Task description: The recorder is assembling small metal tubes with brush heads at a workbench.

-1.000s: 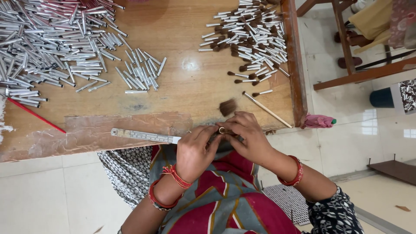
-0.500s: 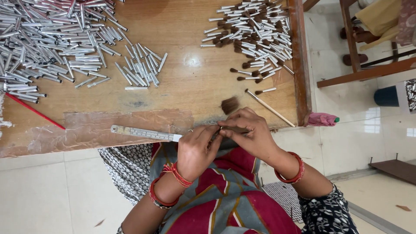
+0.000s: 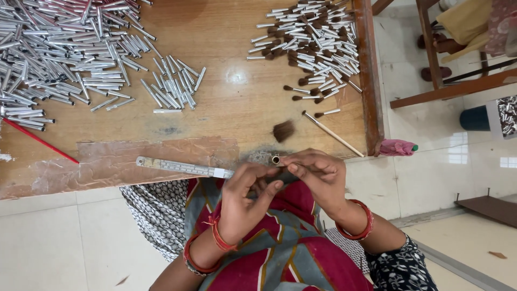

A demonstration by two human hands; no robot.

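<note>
Wooden and worn smooth, the broad brown table [image 3: 226,108] is strewn at its far left with a big heap of plain silver metal tubes [image 3: 59,54]. A smaller pile of tubes tipped with brown bristles [image 3: 312,37] is seen far right. A flat steel ruler [image 3: 183,167] lies along the near edge. A small silver tube [image 3: 276,159] is pinched by the curled right hand [image 3: 318,180] at that edge, while the left hand [image 3: 245,202] is closed on its lower end.

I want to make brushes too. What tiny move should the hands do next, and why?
Probably reach for the loose hair tuft on the table. The right hand holds a metal tube whose open end looks empty, and the left hand is beside it.
</note>
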